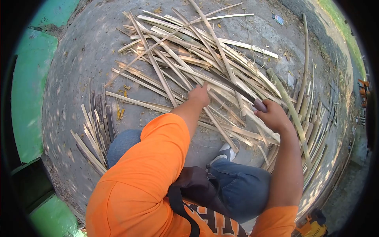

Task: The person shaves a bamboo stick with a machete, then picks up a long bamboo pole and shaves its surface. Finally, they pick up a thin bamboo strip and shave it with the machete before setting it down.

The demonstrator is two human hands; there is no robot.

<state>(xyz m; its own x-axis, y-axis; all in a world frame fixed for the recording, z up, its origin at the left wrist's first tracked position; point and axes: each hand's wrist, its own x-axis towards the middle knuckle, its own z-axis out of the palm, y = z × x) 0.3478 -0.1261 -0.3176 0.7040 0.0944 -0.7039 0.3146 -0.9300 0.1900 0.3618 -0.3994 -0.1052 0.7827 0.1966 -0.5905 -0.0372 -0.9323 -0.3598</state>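
My right hand (273, 115) is closed round the brown handle of a machete (239, 90). Its long dark blade points away up and to the left, lying low over the bamboo strips. Ahead of my body, my left hand (199, 94) reaches into the pile, its fingers closed at a pale bamboo strip (221, 85) near the blade. The fingertips are partly hidden from above. Around both hands, many split bamboo strips (158, 75) lie crossed in a loose heap on the ground.
A bundle of strips (92, 138) lies by my left knee. More bamboo poles and strips (312, 130) are stacked to my right. My shoe (226, 152) stands at the heap's near edge. A green structure (33, 91) borders the left, and a yellow-orange tool (314, 227) lies at lower right.
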